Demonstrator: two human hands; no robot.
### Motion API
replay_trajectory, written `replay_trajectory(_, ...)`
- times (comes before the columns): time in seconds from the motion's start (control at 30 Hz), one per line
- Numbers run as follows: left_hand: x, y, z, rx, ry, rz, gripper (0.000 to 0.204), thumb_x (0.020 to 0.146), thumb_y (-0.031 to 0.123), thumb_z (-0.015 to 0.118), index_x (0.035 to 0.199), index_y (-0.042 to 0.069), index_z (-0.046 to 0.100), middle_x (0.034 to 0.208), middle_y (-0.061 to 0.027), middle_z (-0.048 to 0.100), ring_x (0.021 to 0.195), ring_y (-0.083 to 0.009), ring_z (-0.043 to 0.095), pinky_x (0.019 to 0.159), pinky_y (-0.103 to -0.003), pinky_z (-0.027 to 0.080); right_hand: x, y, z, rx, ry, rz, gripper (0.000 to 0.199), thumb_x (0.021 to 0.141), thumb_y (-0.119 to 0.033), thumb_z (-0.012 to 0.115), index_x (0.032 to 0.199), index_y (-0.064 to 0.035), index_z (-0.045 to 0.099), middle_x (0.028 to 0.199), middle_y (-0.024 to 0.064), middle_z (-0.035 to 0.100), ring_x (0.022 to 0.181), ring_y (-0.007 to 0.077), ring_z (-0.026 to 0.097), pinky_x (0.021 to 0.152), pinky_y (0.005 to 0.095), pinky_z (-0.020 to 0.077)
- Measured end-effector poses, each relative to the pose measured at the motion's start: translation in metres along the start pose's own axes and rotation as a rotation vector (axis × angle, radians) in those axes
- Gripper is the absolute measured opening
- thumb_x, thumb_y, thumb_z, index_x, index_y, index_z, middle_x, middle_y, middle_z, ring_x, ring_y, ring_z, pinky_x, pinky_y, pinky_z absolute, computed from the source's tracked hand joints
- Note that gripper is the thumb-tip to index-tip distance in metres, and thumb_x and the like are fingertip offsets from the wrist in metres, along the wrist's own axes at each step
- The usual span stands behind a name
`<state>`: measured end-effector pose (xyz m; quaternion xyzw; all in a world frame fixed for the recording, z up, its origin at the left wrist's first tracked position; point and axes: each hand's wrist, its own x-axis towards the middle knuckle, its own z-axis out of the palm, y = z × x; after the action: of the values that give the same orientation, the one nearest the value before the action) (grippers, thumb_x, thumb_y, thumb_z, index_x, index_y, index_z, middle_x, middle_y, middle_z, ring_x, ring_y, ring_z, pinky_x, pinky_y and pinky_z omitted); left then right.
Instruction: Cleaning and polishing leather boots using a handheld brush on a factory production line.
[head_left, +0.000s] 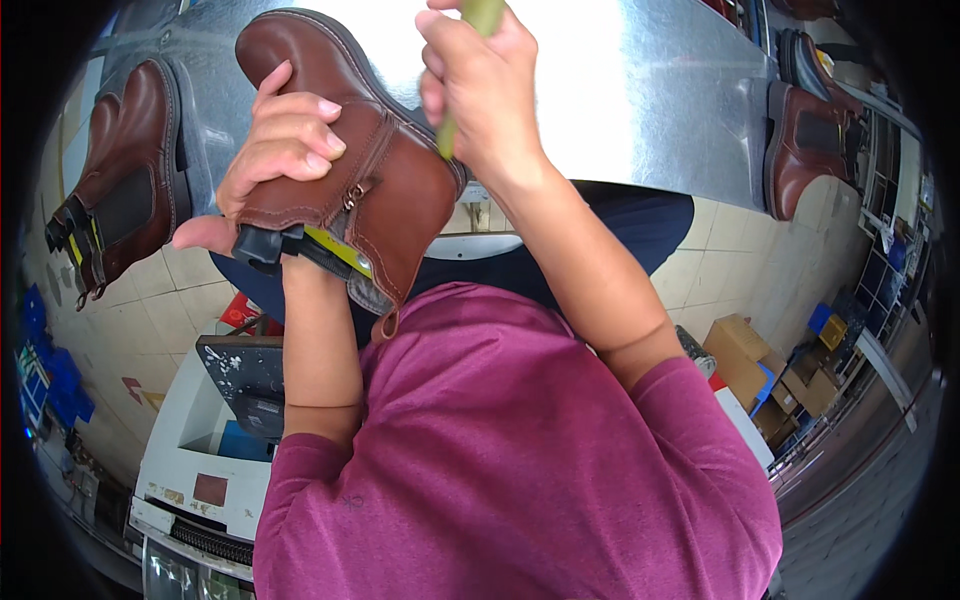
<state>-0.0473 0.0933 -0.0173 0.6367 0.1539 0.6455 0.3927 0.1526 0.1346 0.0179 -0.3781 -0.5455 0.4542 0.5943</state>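
Observation:
A brown leather ankle boot (400, 215) with a side zip lies tilted over the near edge of the metal table, toe pointing away to the left. My left hand (280, 150) is wrapped over its shaft, fingers on the leather and thumb by the opening. Black and yellow parts of an insert (340, 255) show inside the boot's opening. In my right hand (485, 85) is a slim olive-green stick-like tool (448, 138), gripped in closed fingers. Its lower tip meets the boot near the heel's sole edge. I cannot make out the tool's exact kind.
More brown boots with dark elastic side panels stand at the left (140, 170) and at the right end (805, 150) of the shiny metal table (640, 90). A white machine (180, 460) is at lower left. Cardboard boxes (745, 365) sit on the tiled floor at right.

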Motion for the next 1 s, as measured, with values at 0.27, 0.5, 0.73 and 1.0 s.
replay_trajectory(0.27, -0.002, -0.004, 0.0, -0.009, 0.069, -0.027, 0.116, 0.09, 0.079, -0.011, 0.085, -0.005, 0.069, 0.083, -0.0231, 0.07, 0.095, -0.0418, 0.067, 0.115, -0.061, 0.021, 0.027, -0.008, 0.011, 0.403, 0.155, 0.658, 0.022, 0.097, -0.015, 0.06, 0.114, -0.0053, 0.052, 0.062, -0.0019, 0.046, 0.041, 0.0087, 0.043, 0.035, 0.0248, 0.0344)
replay_trajectory(0.5, 0.012, -0.012, 0.013, -0.003, 0.131, -0.119, 0.117, 0.089, 0.081, -0.007, 0.087, -0.006, 0.071, 0.084, -0.0243, 0.071, 0.095, -0.0412, 0.068, 0.115, -0.059, 0.023, -0.013, 0.005, -0.097, 0.317, 0.403, 0.5, 0.023, 0.095, -0.02, 0.067, 0.108, -0.0069, 0.055, 0.067, 0.0032, 0.053, 0.045, 0.0138, 0.05, 0.04, 0.028, 0.04)
replay_trajectory(0.73, 0.023, -0.022, 0.014, -0.029, 0.098, -0.208, 0.117, 0.089, 0.082, -0.007, 0.099, -0.007, 0.07, 0.091, -0.0245, 0.071, 0.099, -0.0421, 0.067, 0.118, -0.055, 0.021, -0.037, -0.006, -0.077, 0.568, 0.341, 0.647, 0.027, 0.095, -0.023, 0.068, 0.11, -0.0068, 0.054, 0.066, 0.0028, 0.053, 0.046, 0.0121, 0.051, 0.04, 0.0267, 0.0405)
replay_trajectory(1.0, 0.025, -0.022, 0.018, 0.102, 0.079, -0.202, 0.114, 0.091, 0.079, -0.007, 0.096, -0.005, 0.068, 0.091, -0.0245, 0.071, 0.097, -0.0413, 0.067, 0.115, -0.058, 0.025, -0.024, 0.006, -0.067, 0.651, 0.383, 0.634, 0.02, 0.093, -0.018, 0.068, 0.102, -0.0055, 0.056, 0.065, 0.0017, 0.054, 0.041, 0.01, 0.048, 0.037, 0.0261, 0.0377)
